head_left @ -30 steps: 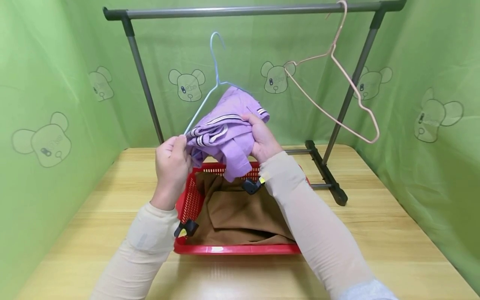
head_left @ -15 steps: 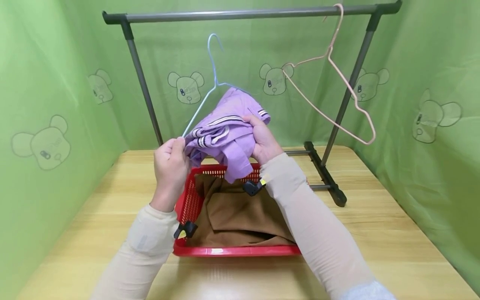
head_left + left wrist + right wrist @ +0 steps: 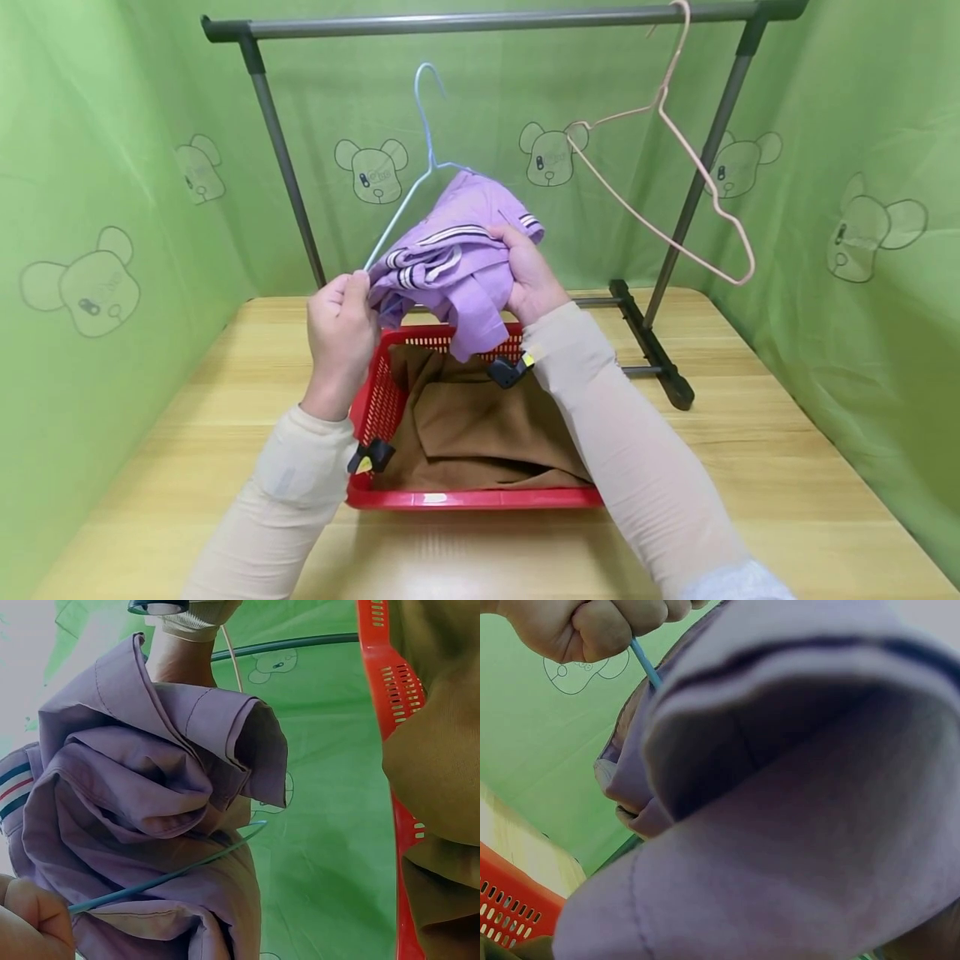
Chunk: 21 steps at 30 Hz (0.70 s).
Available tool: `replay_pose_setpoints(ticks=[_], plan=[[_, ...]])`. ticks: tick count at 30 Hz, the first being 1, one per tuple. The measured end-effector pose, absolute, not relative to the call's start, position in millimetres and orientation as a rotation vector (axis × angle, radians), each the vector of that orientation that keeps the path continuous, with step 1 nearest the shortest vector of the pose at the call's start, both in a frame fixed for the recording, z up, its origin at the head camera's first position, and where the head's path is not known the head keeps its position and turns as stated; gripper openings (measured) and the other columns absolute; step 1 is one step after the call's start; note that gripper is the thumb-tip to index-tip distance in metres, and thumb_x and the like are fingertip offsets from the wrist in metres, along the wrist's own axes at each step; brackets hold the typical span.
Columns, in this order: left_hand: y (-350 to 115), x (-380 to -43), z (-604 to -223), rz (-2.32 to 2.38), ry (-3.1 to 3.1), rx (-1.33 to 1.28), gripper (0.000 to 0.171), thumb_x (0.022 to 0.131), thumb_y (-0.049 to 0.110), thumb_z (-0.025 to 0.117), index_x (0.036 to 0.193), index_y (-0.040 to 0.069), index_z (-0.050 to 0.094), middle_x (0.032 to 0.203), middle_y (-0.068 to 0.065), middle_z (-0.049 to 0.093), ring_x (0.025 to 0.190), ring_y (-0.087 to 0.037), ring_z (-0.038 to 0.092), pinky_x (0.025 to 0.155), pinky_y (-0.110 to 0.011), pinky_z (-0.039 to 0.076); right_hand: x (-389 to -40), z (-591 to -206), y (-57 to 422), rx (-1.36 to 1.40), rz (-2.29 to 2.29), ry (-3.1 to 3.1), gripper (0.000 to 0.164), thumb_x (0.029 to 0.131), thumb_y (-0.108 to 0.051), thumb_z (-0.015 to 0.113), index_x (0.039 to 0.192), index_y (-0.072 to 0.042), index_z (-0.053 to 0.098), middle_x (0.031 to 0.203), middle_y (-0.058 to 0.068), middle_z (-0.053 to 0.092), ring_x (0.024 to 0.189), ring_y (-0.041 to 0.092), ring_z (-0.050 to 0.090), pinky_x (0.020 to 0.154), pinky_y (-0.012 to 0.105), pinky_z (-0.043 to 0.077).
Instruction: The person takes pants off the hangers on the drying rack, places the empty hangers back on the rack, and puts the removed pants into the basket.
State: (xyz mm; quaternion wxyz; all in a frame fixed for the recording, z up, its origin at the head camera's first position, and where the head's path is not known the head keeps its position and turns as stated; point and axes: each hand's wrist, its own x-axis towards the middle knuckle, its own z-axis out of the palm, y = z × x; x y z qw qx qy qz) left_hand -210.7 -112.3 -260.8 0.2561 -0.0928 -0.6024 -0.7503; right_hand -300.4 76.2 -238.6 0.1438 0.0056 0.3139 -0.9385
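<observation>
A light blue wire hanger [image 3: 429, 125] is held up by my left hand [image 3: 339, 342], whose fingers curl round its lower left corner. Bunched over the hanger's right side is a purple garment [image 3: 472, 275] with black-and-white striped trim. My right hand [image 3: 529, 279] grips this garment from the right, thumb on top near the trim; its other fingers are mostly hidden by cloth. In the left wrist view, part of the hanger's wire [image 3: 165, 879] crosses in front of the purple folds. The cloth fills much of the right wrist view, with the left fist [image 3: 600, 626] above it.
Below the hands stands a red plastic basket [image 3: 472, 500] holding brown cloth [image 3: 487, 421]. Behind it, a grey metal rack [image 3: 495, 22] spans the wooden table [image 3: 225, 392]. A pink hanger [image 3: 660, 100] hangs at the rail's right end. Green fabric walls surround the table.
Almost nothing differs. The view bobs slightly, and both hands keep their holds on the hanger and the purple garment.
</observation>
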Motion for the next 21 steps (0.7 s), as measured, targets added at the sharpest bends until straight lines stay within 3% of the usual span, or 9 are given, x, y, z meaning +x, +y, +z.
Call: replay_pose_setpoints(ticks=[21], plan=[[-114.0, -213.5, -262.8, -1.939, -1.696, -0.231, 0.037, 0.100, 0.007, 0.044, 0.065, -0.004, 0.050, 0.052, -0.006, 0.044, 0.048, -0.014, 0.049, 0.042, -0.021, 0.042, -302.4, -237.8, 77.9, 0.021, -2.734, 0.902, 0.010, 0.098, -0.005, 0.048, 0.103, 0.001, 0.054, 0.086, 0.012, 0.067, 0.072, 0.021, 0.066, 0.068, 0.025, 0.056]])
